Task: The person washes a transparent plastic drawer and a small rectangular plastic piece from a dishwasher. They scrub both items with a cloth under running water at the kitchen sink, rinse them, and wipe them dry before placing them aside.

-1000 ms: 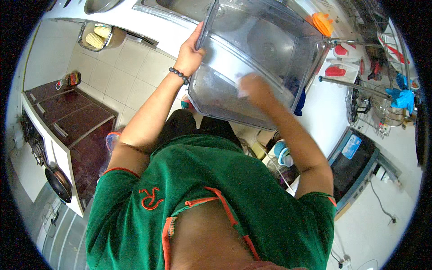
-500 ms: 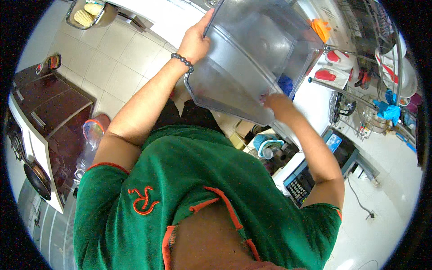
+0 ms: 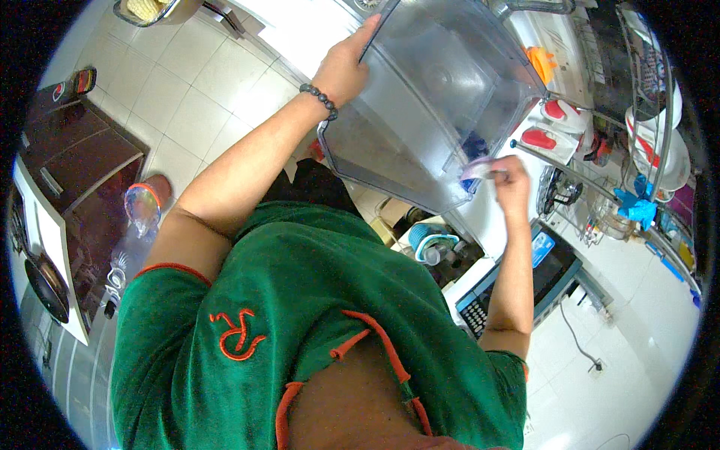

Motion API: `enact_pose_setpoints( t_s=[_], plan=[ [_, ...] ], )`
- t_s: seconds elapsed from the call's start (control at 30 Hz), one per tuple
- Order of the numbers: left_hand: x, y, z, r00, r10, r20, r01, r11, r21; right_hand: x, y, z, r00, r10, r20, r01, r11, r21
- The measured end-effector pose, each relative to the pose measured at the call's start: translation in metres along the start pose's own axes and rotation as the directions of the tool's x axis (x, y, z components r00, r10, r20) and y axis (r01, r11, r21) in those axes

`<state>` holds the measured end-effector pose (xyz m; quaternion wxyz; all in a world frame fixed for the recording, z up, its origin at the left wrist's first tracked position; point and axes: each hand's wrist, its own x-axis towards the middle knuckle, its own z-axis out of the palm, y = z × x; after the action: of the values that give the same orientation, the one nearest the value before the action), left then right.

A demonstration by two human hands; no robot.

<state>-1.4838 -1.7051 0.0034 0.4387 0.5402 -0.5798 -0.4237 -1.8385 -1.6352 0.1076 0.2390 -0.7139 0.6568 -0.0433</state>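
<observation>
A large, see-through grey plastic bin (image 3: 405,142) is tilted in front of me with its open side toward me. My left hand (image 3: 343,69) is closed on its rim at the upper left. At the bin's lower right edge, my right hand (image 3: 512,182) is closed on a small purple-and-white thing (image 3: 481,169), smeared by motion. Blue shows along its lower side, and I cannot make out its kind. A dark blue patch (image 3: 474,145) shows near the bin's right corner; whether it lies inside or behind the wall, I cannot tell.
To the right are a wire rack (image 3: 637,90), red-and-white items (image 3: 540,138), an orange thing (image 3: 540,64) and a blue cloth-like thing (image 3: 636,202). A microwave (image 3: 544,259) stands at lower right. Dark cabinets (image 3: 82,180) and a pan (image 3: 46,283) are at left.
My right hand has moved outward from the bin's inner wall to its right edge, bringing the purple-and-white thing into clearer sight. My left hand keeps its hold on the rim; the view has shifted slightly.
</observation>
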Motion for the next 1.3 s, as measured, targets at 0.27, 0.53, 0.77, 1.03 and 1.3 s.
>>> enact_pose_setpoints(
  t_s=[0.27, 0.53, 0.77, 1.03, 1.3],
  plan=[
    [-0.001, -0.005, 0.005, 0.999, 0.052, -0.007, -0.052, 0.998, 0.029, 0.12, 0.119, 0.019, 0.868, 0.484, 0.111, -0.078, -0.086, 0.993],
    [-0.002, -0.005, -0.001, 0.997, 0.062, -0.046, -0.06, 0.997, 0.039, -0.023, 0.069, 0.039, 0.648, 0.363, 0.669, -0.759, 0.235, 0.607],
    [0.0, -0.006, 0.002, 0.999, 0.038, 0.026, -0.038, 0.999, 0.026, 0.114, 0.088, -0.024, 0.898, 0.403, 0.174, -0.275, 0.207, 0.939],
    [-0.003, -0.005, 0.001, 0.994, 0.081, -0.079, -0.078, 0.996, 0.044, 0.036, 0.075, 0.015, 0.756, 0.477, 0.449, -0.624, 0.319, 0.713],
    [-0.001, 0.002, -0.003, 0.998, 0.055, -0.023, -0.054, 0.998, 0.044, 0.16, 0.082, -0.009, 0.829, 0.552, 0.085, -0.072, -0.045, 0.996]
  ],
)
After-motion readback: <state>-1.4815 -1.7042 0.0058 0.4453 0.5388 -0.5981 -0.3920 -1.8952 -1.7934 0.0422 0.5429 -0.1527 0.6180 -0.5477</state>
